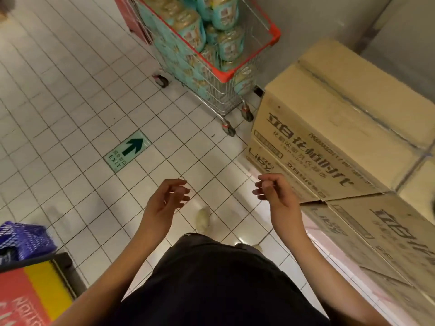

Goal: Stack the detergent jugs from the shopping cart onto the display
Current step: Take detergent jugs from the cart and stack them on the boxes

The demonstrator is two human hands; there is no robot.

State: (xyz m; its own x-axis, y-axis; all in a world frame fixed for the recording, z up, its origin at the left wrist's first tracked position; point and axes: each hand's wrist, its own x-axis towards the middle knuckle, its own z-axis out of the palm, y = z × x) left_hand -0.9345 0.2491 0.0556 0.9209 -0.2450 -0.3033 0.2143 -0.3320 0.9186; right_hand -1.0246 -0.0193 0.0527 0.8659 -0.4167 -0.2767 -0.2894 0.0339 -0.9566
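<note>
The left hand point(168, 198) is hanging in the lower middle of the frame, its bare forearm reaching up from the bottom edge, fingers loosely curled and holding nothing. The right hand point(273, 191) is hovering level with it, a little to the right, its fingers likewise relaxed, bent and gripping nothing. The two palms are facing each other with a strip of white tiled floor point(70, 90) showing between them.

Both hands are floating well short of the silver wire shopping cart point(224, 76) with a red plastic rim, which is standing on its castors at the top centre. Teal-labelled plastic detergent jugs point(226, 12) are lying piled inside it, reaching above the rim.

Brown cardboard boxes point(341, 109) with black print are sitting stacked along the right side, just beside the cart's wheels. A green exit-arrow sticker point(129, 151) is lying on the floor left of centre, and a blue plastic basket point(26, 238) is resting at the lower left.
</note>
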